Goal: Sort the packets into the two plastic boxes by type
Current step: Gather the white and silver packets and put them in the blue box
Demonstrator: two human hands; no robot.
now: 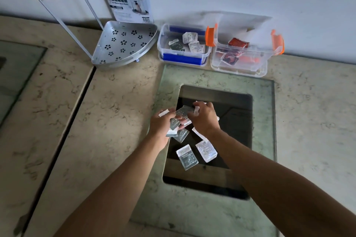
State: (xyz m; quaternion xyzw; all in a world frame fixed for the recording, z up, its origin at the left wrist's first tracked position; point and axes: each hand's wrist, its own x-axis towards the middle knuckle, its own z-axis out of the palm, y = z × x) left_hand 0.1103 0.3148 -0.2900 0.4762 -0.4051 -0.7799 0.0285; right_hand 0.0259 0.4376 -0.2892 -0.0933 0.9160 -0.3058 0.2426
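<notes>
Head view: both hands meet over a dark glass square set in the speckled stone table (119, 102). The left hand (161, 125) and right hand (205, 119) each grip thin, shiny clear packets (182, 114), maybe the same bunch. Two flat packets (187, 157) lie loose just below. The blue-clip box (183, 46) holds pale packets; the orange-clip box (242, 54) holds red ones.

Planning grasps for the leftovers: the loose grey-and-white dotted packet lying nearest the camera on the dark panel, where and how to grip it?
The grey-and-white dotted packet lies flat, clear of the white printed packet beside it. Judged from that: come from above, pinch across its two long edges near the middle. It is thin and flat on the dark panel, so a fingertip may need to lift one edge first.
</notes>
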